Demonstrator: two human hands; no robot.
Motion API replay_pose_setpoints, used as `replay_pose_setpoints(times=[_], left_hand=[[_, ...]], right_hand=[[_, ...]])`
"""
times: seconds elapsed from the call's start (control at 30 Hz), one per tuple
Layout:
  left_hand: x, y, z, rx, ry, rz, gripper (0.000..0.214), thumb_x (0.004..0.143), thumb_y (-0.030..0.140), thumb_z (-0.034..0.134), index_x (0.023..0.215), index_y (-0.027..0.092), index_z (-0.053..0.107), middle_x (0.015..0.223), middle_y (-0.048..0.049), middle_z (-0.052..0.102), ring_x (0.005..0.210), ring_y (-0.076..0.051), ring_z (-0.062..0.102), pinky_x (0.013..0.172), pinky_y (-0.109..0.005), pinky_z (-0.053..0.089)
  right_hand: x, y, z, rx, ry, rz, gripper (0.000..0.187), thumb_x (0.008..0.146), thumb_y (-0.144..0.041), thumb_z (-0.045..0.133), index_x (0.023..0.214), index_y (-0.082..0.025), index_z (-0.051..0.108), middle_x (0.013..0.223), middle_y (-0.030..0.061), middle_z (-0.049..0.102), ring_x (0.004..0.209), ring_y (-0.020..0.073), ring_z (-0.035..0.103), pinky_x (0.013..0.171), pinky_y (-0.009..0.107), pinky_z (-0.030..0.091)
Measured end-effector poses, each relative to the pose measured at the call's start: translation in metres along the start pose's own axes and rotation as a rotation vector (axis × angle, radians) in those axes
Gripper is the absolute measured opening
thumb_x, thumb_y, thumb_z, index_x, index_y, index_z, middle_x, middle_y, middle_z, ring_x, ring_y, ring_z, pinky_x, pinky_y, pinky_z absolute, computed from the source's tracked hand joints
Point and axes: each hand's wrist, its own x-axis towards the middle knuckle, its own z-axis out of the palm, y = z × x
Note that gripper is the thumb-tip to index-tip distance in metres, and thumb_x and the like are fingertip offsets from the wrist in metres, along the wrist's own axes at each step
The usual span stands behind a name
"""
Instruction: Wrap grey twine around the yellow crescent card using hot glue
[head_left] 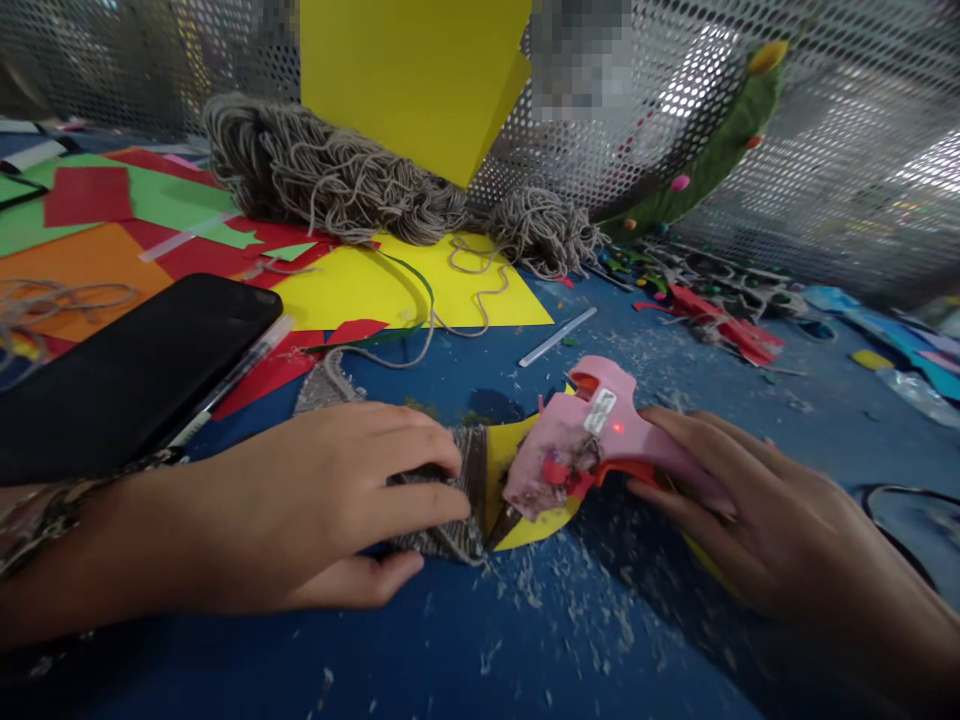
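My left hand (315, 510) grips a yellow paper piece partly wrapped in grey twine (469, 500), pressing it onto the blue table (525, 640). My right hand (757, 520) holds a pink hot glue gun (592, 440), its red light on, with the nozzle end pointing left onto the yellow paper beside the twine wrap. A loose strand of twine runs from the piece back toward the twine pile.
A black phone (127, 375) and a pen (232, 380) lie at left on coloured paper sheets (97, 230). A big tangle of grey twine (330, 180) and a yellow box (420, 80) stand at the back. A glue stick (559, 335) and paper scraps lie nearby; metal mesh behind.
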Motion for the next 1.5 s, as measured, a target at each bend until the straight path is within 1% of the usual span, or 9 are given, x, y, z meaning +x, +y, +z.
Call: replay_pose_setpoints(times=[0.3, 0.57, 0.73, 0.9, 1.07, 1.2, 1.33, 1.43, 1.5], left_hand=[[0.001, -0.001, 0.000, -0.010, -0.010, 0.010, 0.024, 0.081, 0.013, 0.047, 0.098, 0.014, 0.063, 0.104, -0.0102, 0.064, 0.091, -0.023, 0.058, 0.079, -0.036, 0.051], [0.002, -0.001, 0.001, -0.004, 0.009, 0.016, 0.024, 0.081, 0.012, 0.046, 0.098, 0.013, 0.063, 0.104, -0.0101, 0.064, 0.093, -0.024, 0.058, 0.082, -0.036, 0.050], [0.000, -0.001, 0.000, 0.001, 0.009, 0.015, 0.024, 0.081, 0.012, 0.046, 0.099, 0.014, 0.062, 0.105, -0.0098, 0.063, 0.095, -0.024, 0.058, 0.082, -0.037, 0.050], [0.000, 0.000, 0.000, -0.002, -0.008, 0.009, 0.023, 0.081, 0.012, 0.047, 0.099, 0.014, 0.062, 0.105, -0.0094, 0.063, 0.094, -0.023, 0.058, 0.081, -0.036, 0.049], [-0.002, -0.001, 0.003, -0.008, 0.008, 0.005, 0.022, 0.082, 0.014, 0.047, 0.099, 0.016, 0.060, 0.105, -0.0097, 0.061, 0.095, -0.023, 0.057, 0.082, -0.037, 0.048], [-0.004, -0.003, 0.008, -0.038, 0.019, -0.008, 0.023, 0.083, 0.015, 0.045, 0.103, 0.017, 0.058, 0.107, -0.0088, 0.058, 0.100, -0.024, 0.054, 0.086, -0.039, 0.045], [-0.005, -0.004, 0.010, -0.032, 0.005, -0.007, 0.023, 0.083, 0.016, 0.047, 0.103, 0.017, 0.057, 0.107, -0.0090, 0.057, 0.100, -0.025, 0.053, 0.085, -0.039, 0.046], [-0.005, -0.004, 0.009, -0.030, 0.000, 0.003, 0.023, 0.083, 0.016, 0.047, 0.104, 0.017, 0.057, 0.107, -0.0087, 0.057, 0.100, -0.025, 0.053, 0.085, -0.040, 0.045], [-0.005, -0.004, 0.009, -0.034, -0.005, 0.002, 0.023, 0.083, 0.016, 0.047, 0.104, 0.017, 0.057, 0.107, -0.0085, 0.058, 0.100, -0.025, 0.053, 0.086, -0.040, 0.045]], right_hand=[[0.006, -0.003, -0.003, -0.023, 0.030, 0.004, 0.037, 0.091, -0.045, 0.033, 0.112, -0.019, 0.048, 0.085, 0.0076, 0.066, 0.066, 0.0195, 0.065, 0.048, 0.026, 0.050], [0.007, -0.002, -0.001, -0.092, 0.047, 0.068, 0.046, 0.091, -0.047, 0.030, 0.108, -0.013, 0.054, 0.089, 0.0136, 0.069, 0.073, 0.0243, 0.067, 0.051, 0.031, 0.052], [0.010, -0.003, -0.002, -0.144, 0.038, 0.085, 0.050, 0.091, -0.047, 0.029, 0.104, -0.007, 0.057, 0.086, 0.0156, 0.068, 0.070, 0.0243, 0.067, 0.047, 0.030, 0.050], [0.016, -0.007, -0.003, -0.132, 0.032, 0.133, 0.053, 0.091, -0.050, 0.026, 0.101, -0.010, 0.059, 0.080, 0.0124, 0.069, 0.063, 0.0232, 0.066, 0.042, 0.029, 0.047], [0.013, -0.004, 0.003, -0.131, -0.038, 0.260, 0.057, 0.089, -0.056, 0.022, 0.108, -0.015, 0.057, 0.089, 0.0117, 0.069, 0.072, 0.0270, 0.066, 0.044, 0.034, 0.048], [0.012, -0.003, 0.007, -0.136, -0.054, 0.297, 0.060, 0.088, -0.058, 0.021, 0.110, -0.016, 0.057, 0.091, 0.0131, 0.069, 0.073, 0.0281, 0.066, 0.046, 0.036, 0.049], [0.015, -0.005, 0.006, -0.136, -0.040, 0.279, 0.058, 0.089, -0.054, 0.024, 0.109, -0.012, 0.058, 0.092, 0.0146, 0.069, 0.075, 0.0264, 0.067, 0.050, 0.033, 0.050], [0.016, -0.007, 0.005, -0.153, -0.010, 0.240, 0.056, 0.090, -0.051, 0.024, 0.107, -0.009, 0.058, 0.088, 0.0150, 0.069, 0.073, 0.0258, 0.067, 0.047, 0.031, 0.048], [0.017, -0.006, 0.006, -0.175, -0.017, 0.245, 0.055, 0.091, -0.049, 0.024, 0.107, -0.009, 0.058, 0.090, 0.0153, 0.069, 0.073, 0.0260, 0.067, 0.046, 0.031, 0.047]])
